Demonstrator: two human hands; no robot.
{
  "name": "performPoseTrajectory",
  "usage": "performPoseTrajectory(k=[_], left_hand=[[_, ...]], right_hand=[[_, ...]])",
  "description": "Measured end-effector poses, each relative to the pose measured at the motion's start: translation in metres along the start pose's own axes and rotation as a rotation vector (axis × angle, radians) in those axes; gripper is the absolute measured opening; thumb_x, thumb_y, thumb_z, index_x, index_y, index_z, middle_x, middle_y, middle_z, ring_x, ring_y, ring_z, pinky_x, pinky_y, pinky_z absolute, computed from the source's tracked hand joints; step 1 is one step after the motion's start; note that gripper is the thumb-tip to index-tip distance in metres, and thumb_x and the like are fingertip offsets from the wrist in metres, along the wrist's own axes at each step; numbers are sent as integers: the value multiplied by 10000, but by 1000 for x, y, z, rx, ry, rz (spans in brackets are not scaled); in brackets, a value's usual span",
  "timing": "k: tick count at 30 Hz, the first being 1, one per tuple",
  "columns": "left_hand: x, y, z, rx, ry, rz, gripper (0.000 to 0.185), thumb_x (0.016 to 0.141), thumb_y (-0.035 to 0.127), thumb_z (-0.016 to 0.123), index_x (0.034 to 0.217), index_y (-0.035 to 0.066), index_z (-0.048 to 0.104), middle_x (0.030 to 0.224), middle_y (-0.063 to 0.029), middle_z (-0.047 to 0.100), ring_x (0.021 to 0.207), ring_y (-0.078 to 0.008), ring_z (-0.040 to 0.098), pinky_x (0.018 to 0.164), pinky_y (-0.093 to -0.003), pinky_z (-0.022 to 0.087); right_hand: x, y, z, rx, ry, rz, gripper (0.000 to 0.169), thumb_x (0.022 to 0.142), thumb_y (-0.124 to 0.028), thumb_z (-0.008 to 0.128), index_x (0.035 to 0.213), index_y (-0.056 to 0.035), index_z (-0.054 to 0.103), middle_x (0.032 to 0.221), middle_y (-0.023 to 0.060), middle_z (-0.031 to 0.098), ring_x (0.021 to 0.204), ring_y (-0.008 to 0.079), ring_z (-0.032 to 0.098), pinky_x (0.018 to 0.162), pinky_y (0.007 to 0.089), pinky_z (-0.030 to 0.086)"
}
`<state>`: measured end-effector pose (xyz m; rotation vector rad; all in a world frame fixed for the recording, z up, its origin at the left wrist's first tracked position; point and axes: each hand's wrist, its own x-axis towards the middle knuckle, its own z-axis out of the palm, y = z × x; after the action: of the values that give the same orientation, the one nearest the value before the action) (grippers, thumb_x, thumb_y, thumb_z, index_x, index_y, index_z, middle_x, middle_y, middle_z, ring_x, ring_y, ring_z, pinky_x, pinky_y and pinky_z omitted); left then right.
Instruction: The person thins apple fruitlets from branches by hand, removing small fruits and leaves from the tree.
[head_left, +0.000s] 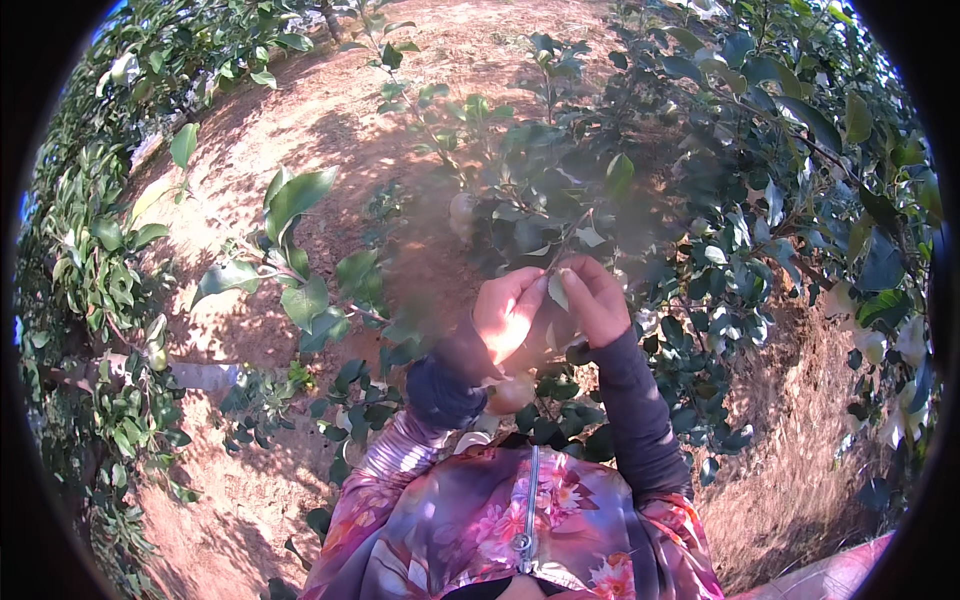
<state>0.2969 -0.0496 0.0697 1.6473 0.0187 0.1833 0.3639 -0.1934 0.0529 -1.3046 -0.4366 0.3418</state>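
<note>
My left hand (510, 311) and my right hand (598, 300) meet in front of my chest among the branches of a fruit tree, likely apple. Thumb and fingers of both are pinched on a thin leafy twig (571, 234) that runs up and away. A green leaf (557, 291) hangs between the fingertips, close to my right thumb. The exact grip is partly hidden by the fingers. Just below my left wrist hangs a pale round fruit (512, 394). Another pale fruit (462, 214) shows beyond my hands, blurred by a smudge over the view.
Dense foliage (720, 300) crowds the right side, with pale fruits (870, 345) in it. A leafy branch (289, 274) reaches in from the left of my hands. More trees (112, 277) line the left edge. Sunlit bare soil (247, 150) lies below.
</note>
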Motion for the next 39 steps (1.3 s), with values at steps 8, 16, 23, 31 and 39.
performPoseTrajectory(k=[8,16,23,31,39], left_hand=[[-2,-8,18,434,122,268,147,877,171,554,919,49,624,743,-204,630,672,-411,609,585,-474,475],[-18,-6,25,455,281,181,180,861,192,582,980,68,637,722,-198,637,672,-400,616,609,-470,490],[-40,0,32,478,391,199,377,858,149,604,1214,65,511,697,-205,629,649,-386,624,589,-469,492],[-137,-10,25,448,518,156,663,845,80,636,1422,106,309,1023,-147,653,868,-333,654,726,-390,533],[-269,-27,22,242,798,-348,255,935,294,603,856,56,646,591,-37,552,550,-144,543,543,-306,448]], right_hand=[[-6,12,-23,33,48,-45,32,899,-57,621,921,-41,604,894,-2,609,823,66,541,757,199,422],[-5,22,-10,-113,-28,-173,188,1005,-185,464,939,-35,554,868,-17,560,799,66,474,730,230,402],[-2,39,-33,-24,-13,-27,418,995,-282,498,1276,26,511,1172,101,586,1033,160,555,880,289,454],[-1,48,-47,186,-86,-71,365,968,-216,490,1279,-29,522,1080,67,624,929,149,599,749,306,490],[-11,32,-13,395,77,121,164,947,-239,568,1018,-90,565,804,4,575,658,100,527,532,230,389]])
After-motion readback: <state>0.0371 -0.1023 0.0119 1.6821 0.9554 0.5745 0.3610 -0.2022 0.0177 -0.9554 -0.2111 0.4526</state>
